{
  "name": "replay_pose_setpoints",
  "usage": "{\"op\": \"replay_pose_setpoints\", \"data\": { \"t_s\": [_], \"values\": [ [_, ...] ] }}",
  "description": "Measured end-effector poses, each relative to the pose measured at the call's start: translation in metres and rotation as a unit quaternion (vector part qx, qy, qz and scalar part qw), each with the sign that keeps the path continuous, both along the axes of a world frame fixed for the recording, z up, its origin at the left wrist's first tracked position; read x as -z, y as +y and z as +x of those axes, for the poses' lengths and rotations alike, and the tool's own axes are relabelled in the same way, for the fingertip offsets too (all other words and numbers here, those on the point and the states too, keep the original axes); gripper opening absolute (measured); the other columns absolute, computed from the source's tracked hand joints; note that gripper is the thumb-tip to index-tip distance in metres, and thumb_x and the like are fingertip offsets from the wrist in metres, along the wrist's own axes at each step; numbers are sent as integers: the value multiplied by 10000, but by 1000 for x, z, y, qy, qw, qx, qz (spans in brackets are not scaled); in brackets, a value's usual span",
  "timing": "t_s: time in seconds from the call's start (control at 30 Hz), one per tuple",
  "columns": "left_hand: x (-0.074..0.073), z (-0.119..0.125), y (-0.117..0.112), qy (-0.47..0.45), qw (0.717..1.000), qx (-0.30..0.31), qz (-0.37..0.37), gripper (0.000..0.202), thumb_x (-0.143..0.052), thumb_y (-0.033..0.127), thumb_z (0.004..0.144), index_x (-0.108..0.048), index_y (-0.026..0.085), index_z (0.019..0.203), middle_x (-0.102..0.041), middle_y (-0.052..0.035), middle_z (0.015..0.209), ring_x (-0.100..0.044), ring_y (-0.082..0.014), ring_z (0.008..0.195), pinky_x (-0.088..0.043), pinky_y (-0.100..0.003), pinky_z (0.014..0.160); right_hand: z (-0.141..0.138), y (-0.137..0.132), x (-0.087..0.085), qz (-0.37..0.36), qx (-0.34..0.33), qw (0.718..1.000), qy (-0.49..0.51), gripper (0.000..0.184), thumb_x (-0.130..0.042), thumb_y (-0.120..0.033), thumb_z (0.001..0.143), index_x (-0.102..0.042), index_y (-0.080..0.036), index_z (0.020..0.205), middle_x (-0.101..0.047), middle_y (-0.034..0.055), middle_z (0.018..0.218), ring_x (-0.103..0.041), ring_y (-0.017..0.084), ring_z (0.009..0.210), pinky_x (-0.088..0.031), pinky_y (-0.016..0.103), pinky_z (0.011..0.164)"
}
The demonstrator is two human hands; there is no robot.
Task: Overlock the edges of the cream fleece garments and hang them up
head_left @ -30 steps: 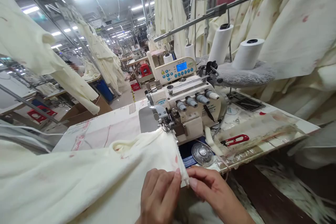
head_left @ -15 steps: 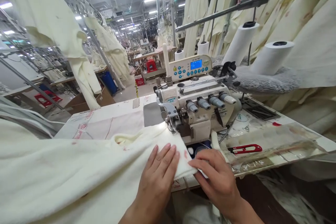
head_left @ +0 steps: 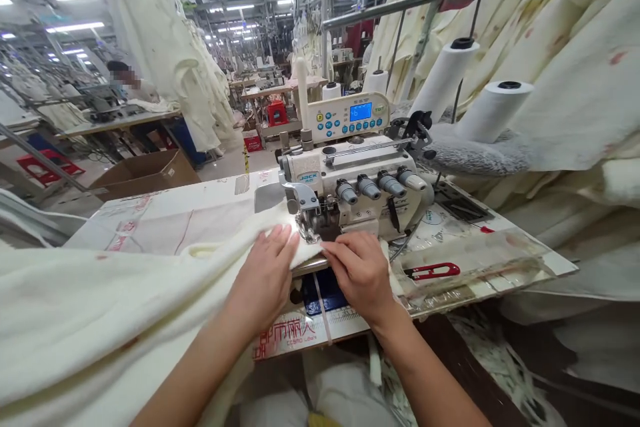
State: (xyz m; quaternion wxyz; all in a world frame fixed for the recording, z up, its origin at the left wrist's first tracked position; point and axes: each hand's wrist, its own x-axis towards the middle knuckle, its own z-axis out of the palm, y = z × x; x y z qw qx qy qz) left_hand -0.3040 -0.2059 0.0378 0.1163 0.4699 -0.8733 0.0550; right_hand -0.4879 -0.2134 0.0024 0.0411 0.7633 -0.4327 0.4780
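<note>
A cream overlock sewing machine (head_left: 360, 190) stands at the middle of the table. Cream fabric (head_left: 125, 293) lies across the table's left side and reaches the presser foot (head_left: 306, 225). My left hand (head_left: 265, 273) lies flat on the fabric just left of the foot, fingers stretched out. My right hand (head_left: 357, 270) presses the fabric's edge right in front of the foot, its fingers curled and together at the fabric edge.
Red thread snips (head_left: 430, 271) lie on the table to the right. White thread cones (head_left: 493, 110) stand behind the machine. Cream garments hang all around. A cardboard box (head_left: 145, 173) sits on the floor at left. Another person (head_left: 127, 80) works far left.
Both hands moved forward with the fabric's end, from the table's near edge up to the presser foot. The left hand went from pinching to lying flat. The view swung slightly.
</note>
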Motion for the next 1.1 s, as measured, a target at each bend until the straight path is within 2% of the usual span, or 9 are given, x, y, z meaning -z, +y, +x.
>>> {"op": "replay_pose_setpoints", "data": {
  "t_s": [0.17, 0.33, 0.53, 0.63, 0.73, 0.83, 0.9, 1.0, 1.1],
  "values": [
    [-12, -4, -32, -31, 998, -26, 41, 435, -355, 82, 802, -435, 108, 1228, -400, -180, 1331, -344, -280, 1255, -326, -490, 1004, 6, 10, 2, 20, 38, 996, -79, 167, -469, -152, 901, -618, -146, 977, -534, 71, 864, -481, 182, 814, -382, 332, 723],
    [-16, 2, -65, -48, 995, -74, 47, 435, -340, 36, 788, -505, 115, 1183, -401, -185, 1336, -362, -285, 1248, -319, -462, 1008, 14, 32, 12, 25, -30, 995, -95, 207, -461, -116, 888, -578, -165, 1050, -537, 77, 914, -503, 184, 842, -408, 333, 735],
    [6, 56, -13, 66, 982, -174, 33, 619, -326, 18, 742, -283, 128, 1349, -406, -137, 1349, -431, -217, 1209, -395, -377, 969, 25, 45, 21, 157, -131, 971, -124, 186, -421, -208, 917, -582, -184, 1008, -584, 62, 876, -535, 184, 822, -417, 309, 721],
    [5, 57, 38, 108, 966, -205, 111, 451, -333, 105, 790, -413, 178, 1229, -634, -74, 1078, -615, -198, 949, -493, -316, 772, 32, 45, 21, 300, -169, 916, -205, 255, -424, -357, 919, -610, -183, 924, -602, 39, 799, -551, 161, 712, -413, 252, 623],
    [-8, 23, 67, 39, 969, -118, 212, 182, -408, 249, 812, -559, 216, 910, -683, -29, 751, -649, -216, 681, -458, -272, 561, 38, 37, 21, 414, -211, 827, -317, 472, -407, -526, 886, -569, -141, 665, -516, 0, 541, -465, 118, 492, -335, 211, 467],
    [-14, -22, 66, -6, 979, -38, 200, 140, -440, 319, 823, -542, 225, 806, -666, -15, 694, -632, -221, 610, -396, -267, 496, 36, 24, 25, 438, -207, 735, -475, 450, -513, -555, 815, -556, -126, 686, -530, 10, 567, -463, 125, 492, -363, 220, 472],
    [-13, -44, 55, 11, 987, -30, 159, 186, -398, 346, 864, -529, 230, 801, -661, -5, 723, -625, -212, 634, -397, -270, 511, 29, 19, 31, 417, -160, 714, -539, 409, -551, -519, 797, -583, -114, 847, -586, 43, 674, -524, 169, 574, -426, 258, 533],
    [-13, -47, 45, 60, 993, -6, 105, 236, -391, 410, 873, -544, 229, 871, -658, -12, 789, -616, -209, 702, -446, -290, 573, 8, 24, 42, 384, -83, 755, -526, 437, -467, -517, 842, -593, -119, 971, -616, 90, 827, -570, 235, 759, -472, 313, 646],
    [-17, -5, 56, 160, 987, 4, 18, 293, -379, 440, 874, -538, 241, 1020, -657, -21, 921, -613, -180, 818, -490, -277, 683, -20, 40, 58, 274, -22, 914, -298, 420, -312, -446, 923, -586, -178, 1095, -560, 91, 1110, -495, 262, 1046, -406, 379, 886]
  ]
}}
